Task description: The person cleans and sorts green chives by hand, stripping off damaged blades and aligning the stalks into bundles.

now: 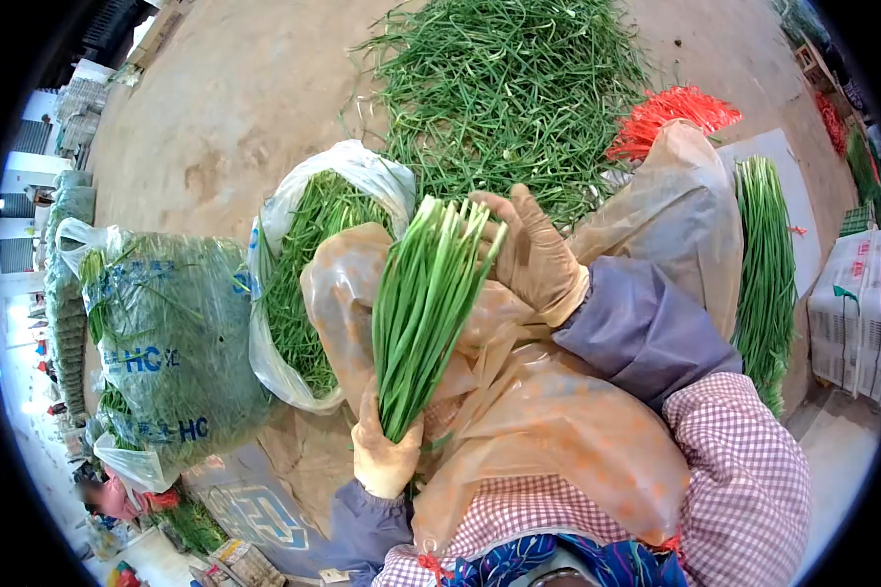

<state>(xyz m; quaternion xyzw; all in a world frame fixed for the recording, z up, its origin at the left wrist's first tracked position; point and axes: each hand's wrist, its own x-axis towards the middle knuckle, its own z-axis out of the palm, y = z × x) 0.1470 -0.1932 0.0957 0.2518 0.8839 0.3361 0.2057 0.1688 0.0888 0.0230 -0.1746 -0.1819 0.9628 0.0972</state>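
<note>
From my remote seat, working left to right, I have a filled plastic bag printed HC (166,338) well out to the left of both hands. Between it and the bundle stands an open white bag (374,164), full of loose greens (308,264), nearer the left hand. My left hand (387,455), gloved, is closed around the lower end of a bundle of green stalks (423,318), which leans up and right between the two hands, pale ends uppermost. Beneath it, translucent plastic sheeting (548,430) covers the lap. Straight ahead, beyond both hands, a big pile of loose stalks (509,88) spreads over the floor. My right hand (533,249), also gloved, is beside the pale ends with its fingers extended and parted; I cannot tell whether they touch. Beyond it and to its right are red strips (671,119). Farther right, another green bundle (764,264) lies partly over a pale board (801,210), and rightmost is a white crate (849,318).
</note>
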